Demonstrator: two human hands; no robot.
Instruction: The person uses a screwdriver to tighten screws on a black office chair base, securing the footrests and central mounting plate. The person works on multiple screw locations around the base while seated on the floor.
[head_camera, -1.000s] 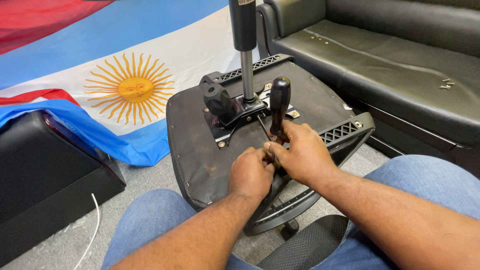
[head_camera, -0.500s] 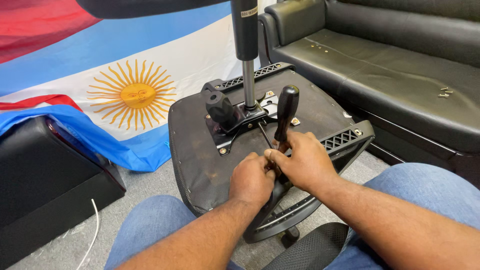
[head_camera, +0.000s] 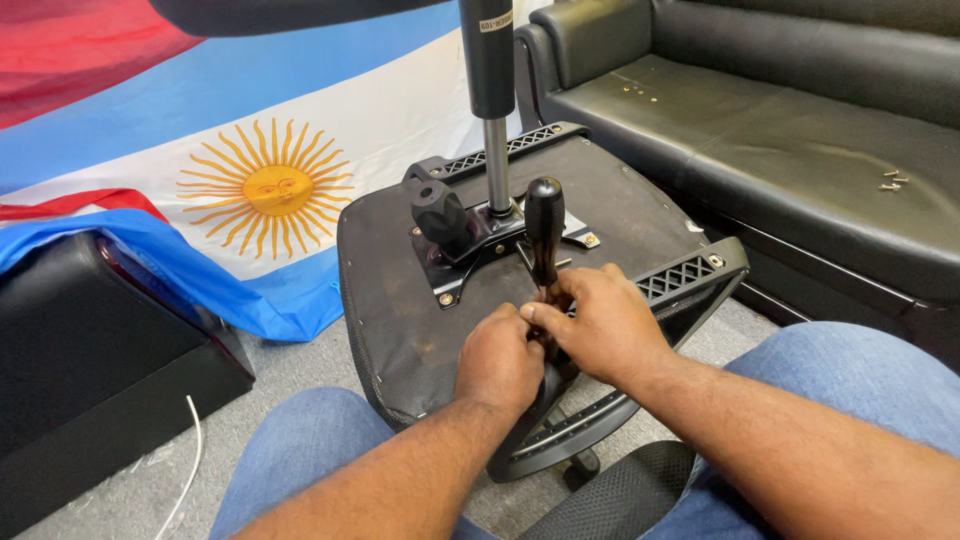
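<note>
Both my left hand (head_camera: 497, 362) and right hand (head_camera: 600, 325) clench the screwdriver (head_camera: 544, 228) standing upright on the overturned chair seat (head_camera: 400, 310), and any tilt could slip the tip off its screw

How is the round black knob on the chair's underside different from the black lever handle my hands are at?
The round knob is squat, lobed and untouched; the lever handle is long, slim and upright. The knob sits left of the gas cylinder, the handle right, above the left hand and right hand. Both are black.
</note>
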